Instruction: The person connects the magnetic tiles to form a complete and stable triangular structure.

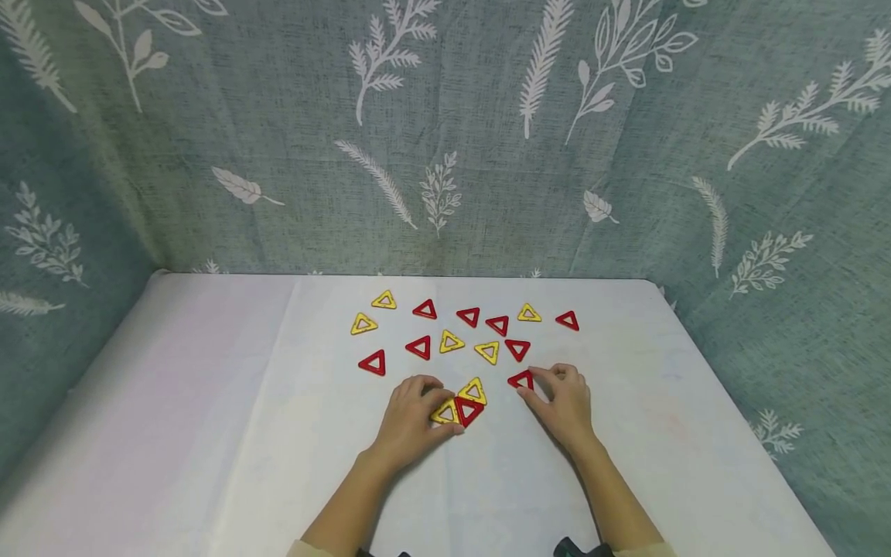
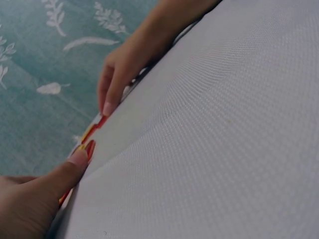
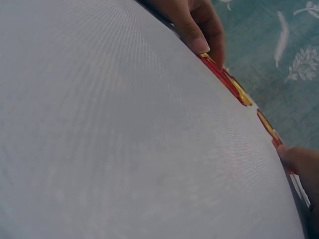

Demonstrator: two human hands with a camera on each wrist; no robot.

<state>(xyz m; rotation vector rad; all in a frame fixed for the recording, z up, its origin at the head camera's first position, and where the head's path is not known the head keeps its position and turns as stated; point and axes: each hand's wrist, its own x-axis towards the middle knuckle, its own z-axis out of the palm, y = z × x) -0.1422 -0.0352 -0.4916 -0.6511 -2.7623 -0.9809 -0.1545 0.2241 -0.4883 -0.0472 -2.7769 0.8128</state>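
My left hand grips a yellow triangle tile between curled fingers and thumb. Against that tile lies a red triangle tile, and a second yellow triangle tile adjoins the red one at the top; the three form one flat cluster. To the right, my right hand pinches a separate red triangle tile at its right side, thumb below and fingers above. Each tile is a frame with an open middle. In the left wrist view the left thumb presses at the cluster's edge.
Beyond the hands, loose red and yellow triangle tiles are scattered, among them a red one, a yellow one and a red one at right. A white cloth covers the table; a green leaf-patterned curtain hangs behind.
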